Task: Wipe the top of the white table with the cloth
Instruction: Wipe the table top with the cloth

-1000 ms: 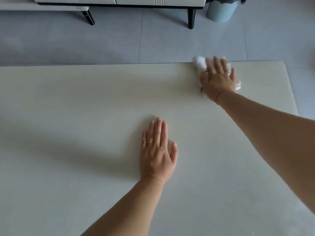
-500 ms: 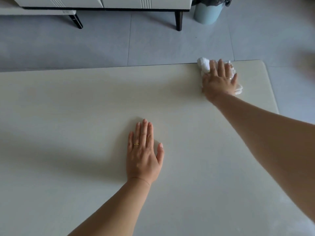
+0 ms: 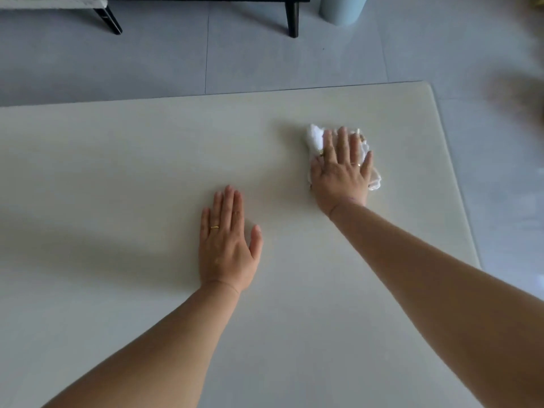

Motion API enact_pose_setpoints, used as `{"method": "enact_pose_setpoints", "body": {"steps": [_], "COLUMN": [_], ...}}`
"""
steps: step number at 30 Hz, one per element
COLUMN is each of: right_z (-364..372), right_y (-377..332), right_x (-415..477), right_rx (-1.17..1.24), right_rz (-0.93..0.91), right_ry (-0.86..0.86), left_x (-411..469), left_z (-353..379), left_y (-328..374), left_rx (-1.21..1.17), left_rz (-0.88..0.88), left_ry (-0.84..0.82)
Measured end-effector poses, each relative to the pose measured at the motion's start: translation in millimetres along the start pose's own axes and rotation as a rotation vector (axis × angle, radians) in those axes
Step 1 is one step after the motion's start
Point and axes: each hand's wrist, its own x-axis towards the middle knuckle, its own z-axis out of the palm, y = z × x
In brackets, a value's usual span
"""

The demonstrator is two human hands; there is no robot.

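Observation:
The white table [image 3: 117,178] fills most of the view. A crumpled white cloth [image 3: 314,138] lies on its right part, a short way in from the far edge. My right hand [image 3: 341,169] presses flat on the cloth with straight, spread fingers, and cloth shows at both sides of the hand. My left hand [image 3: 226,242] rests palm down on the bare tabletop near the middle, fingers straight and together, holding nothing.
Grey tiled floor [image 3: 265,60] lies beyond the table's far and right edges. Dark furniture legs [image 3: 292,19] stand at the back, with a pale blue bin [image 3: 341,7] beside them. A blurred dark shape [image 3: 518,95] shows at the far right.
My right hand has drawn the cloth back from the far edge toward me. My left hand has stayed flat on the table. The view has tilted a little.

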Motion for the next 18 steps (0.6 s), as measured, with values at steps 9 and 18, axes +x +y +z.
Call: {"method": "enact_pose_setpoints", "body": {"steps": [9, 18], "right_z": [-13.6, -25.4], "right_y": [58.9, 112.3], "right_x": [-45.1, -117.6], "right_rx": [0.005, -0.106], "right_rz": [0.179, -0.176], "right_ry": [0.028, -0.113], "left_x": [0.2, -4.2], "left_z": [3.3, 4.1], "left_y": [-0.3, 1.5], "left_rx": [-0.004, 0.000], "left_rz": [0.015, 0.007], "left_ry": [0.013, 0.039]}}
